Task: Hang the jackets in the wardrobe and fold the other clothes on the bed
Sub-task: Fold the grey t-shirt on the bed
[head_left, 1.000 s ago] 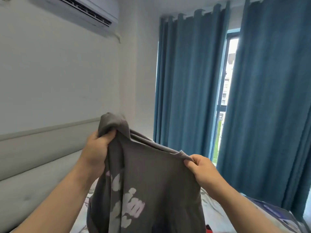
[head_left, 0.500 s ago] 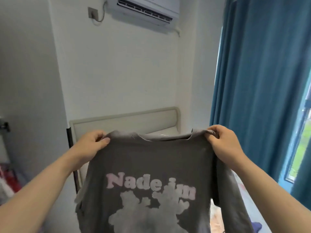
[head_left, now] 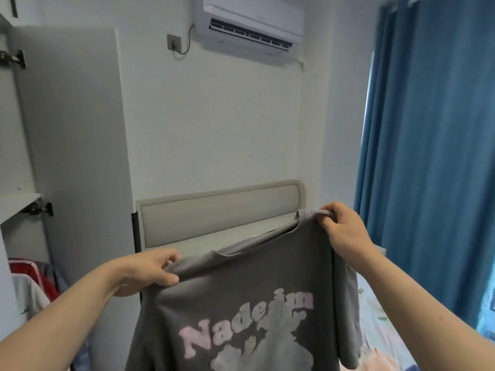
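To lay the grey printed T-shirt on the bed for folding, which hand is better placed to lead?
Probably the right hand: it grips the grey printed T-shirt shoulder on the side of the floral bed sheet. The left hand grips nearer the white wardrobe.

T-shirt [head_left: 241,285] before headboard [head_left: 214,210]; wardrobe [head_left: 72,129] left, curtain [head_left: 434,129] right; air conditioner [head_left: 251,20] above.

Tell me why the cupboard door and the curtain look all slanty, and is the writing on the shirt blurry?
Head view: the wide-angle lens makes the wardrobe door and the blue curtain lean near the picture's edges. Head view: the pink lettering on the grey T-shirt is a little soft but readable. Head view: the light is soft, with no glare.
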